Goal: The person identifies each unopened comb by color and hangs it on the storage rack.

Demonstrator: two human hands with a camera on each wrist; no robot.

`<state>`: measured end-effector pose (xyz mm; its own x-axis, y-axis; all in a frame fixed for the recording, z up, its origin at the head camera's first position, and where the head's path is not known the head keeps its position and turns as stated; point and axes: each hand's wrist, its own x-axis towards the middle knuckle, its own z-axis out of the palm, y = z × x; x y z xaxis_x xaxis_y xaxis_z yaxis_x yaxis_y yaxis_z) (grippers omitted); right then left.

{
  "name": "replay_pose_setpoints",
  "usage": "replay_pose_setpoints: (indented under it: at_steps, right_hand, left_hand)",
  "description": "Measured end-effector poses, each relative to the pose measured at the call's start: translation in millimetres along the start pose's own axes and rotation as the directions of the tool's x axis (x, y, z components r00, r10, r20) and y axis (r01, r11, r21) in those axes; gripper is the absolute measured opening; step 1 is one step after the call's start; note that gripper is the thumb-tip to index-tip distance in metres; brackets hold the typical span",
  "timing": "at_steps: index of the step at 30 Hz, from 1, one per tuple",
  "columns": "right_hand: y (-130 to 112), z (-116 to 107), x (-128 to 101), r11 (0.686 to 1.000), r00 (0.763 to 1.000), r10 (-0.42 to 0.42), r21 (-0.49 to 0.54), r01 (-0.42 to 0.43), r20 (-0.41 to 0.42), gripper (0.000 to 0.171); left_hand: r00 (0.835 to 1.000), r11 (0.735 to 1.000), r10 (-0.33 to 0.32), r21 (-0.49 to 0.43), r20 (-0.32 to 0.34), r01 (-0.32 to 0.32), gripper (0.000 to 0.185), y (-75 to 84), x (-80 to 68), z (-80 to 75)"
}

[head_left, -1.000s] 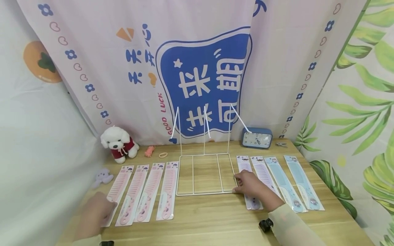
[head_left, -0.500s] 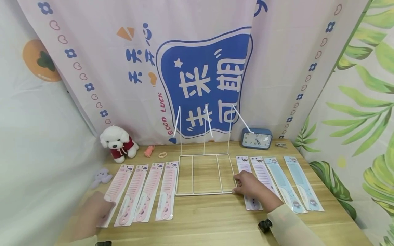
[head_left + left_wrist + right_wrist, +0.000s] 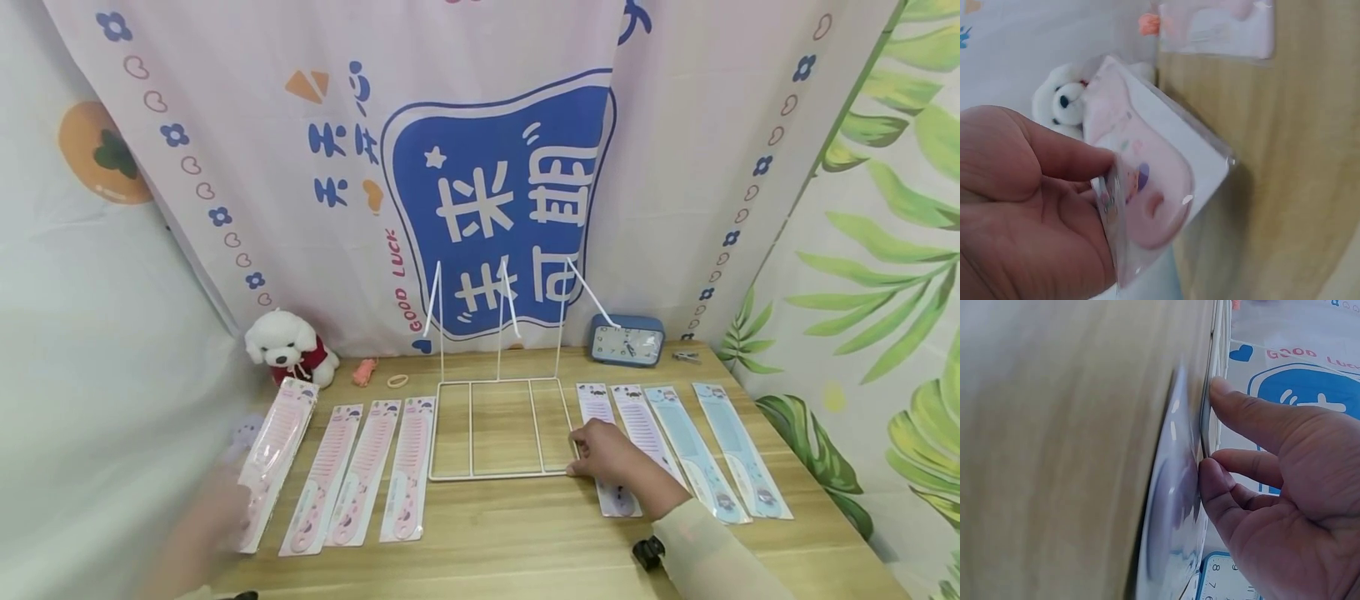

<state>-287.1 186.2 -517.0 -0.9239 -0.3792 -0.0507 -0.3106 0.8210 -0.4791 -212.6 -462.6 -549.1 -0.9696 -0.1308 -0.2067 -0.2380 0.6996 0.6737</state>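
Note:
My left hand (image 3: 206,517) pinches the lower left edge of a pink comb (image 3: 281,429) in a clear-fronted packet, raised and tilted off the table. In the left wrist view my thumb presses the packet near the comb's round handle hole, fingers behind it. A white wire display rack (image 3: 498,473) with three upright hooks stands mid-table. My right hand (image 3: 603,454) grips its front right corner, thumb and fingers around the wire, just over a packaged purple comb (image 3: 596,404). Three more pink combs (image 3: 408,467) lie left of the rack.
Right of the rack lie another purple comb (image 3: 637,417) and two blue combs (image 3: 731,442). Behind stand a blue clock (image 3: 626,340) and a white plush dog (image 3: 285,342). A coral-coloured item (image 3: 363,372), a tan ring (image 3: 397,381) and a small clip (image 3: 686,356) lie along the back.
My left hand has lifted the leftmost pink comb off the table, its far end now overlapping the plush dog's base. The right hand stays on the rack.

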Motion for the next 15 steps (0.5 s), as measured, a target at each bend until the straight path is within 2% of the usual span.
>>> replay_pose_setpoints:
  at_steps: [4, 7, 9, 12, 14, 15]
  right_hand:
    - [0, 0, -1, 1.000, 1.000, -0.004, -0.003, 0.004, -0.007, 0.053]
    - [0, 0, -1, 1.000, 1.000, -0.005, -0.004, 0.005, -0.009, 0.053]
    - [0, 0, -1, 1.000, 1.000, -0.009, -0.006, 0.009, -0.007, 0.054]
    - [1, 0, -1, 1.000, 1.000, -0.023, 0.001, 0.023, -0.013, 0.055]
    - [0, 0, -1, 1.000, 1.000, -0.025, 0.003, 0.025, -0.010, 0.056]
    - [1, 0, -1, 1.000, 1.000, -0.024, 0.002, 0.024, -0.011, 0.055]
  left_hand:
    - [0.998, 1.000, -0.015, 0.005, 0.060, 0.015, 0.076, 41.2, -18.5, -12.3]
    - [0.994, 0.993, 0.016, -0.118, 0.104, -0.003, 0.068, 77.7, -36.1, -15.2]
    - [0.992, 0.982, 0.082, -0.175, 0.094, -0.065, 0.058, 97.0, -44.5, -13.2]
    - [0.982, 0.976, 0.185, -0.128, 0.037, -0.178, 0.045, 120.6, -50.9, -8.2]
    - [0.966, 0.963, 0.257, -0.084, 0.022, -0.254, 0.040, 130.8, -49.6, -4.1]
    - [0.956, 0.952, 0.292, -0.107, 0.029, -0.288, 0.040, 135.1, -47.8, -1.7]
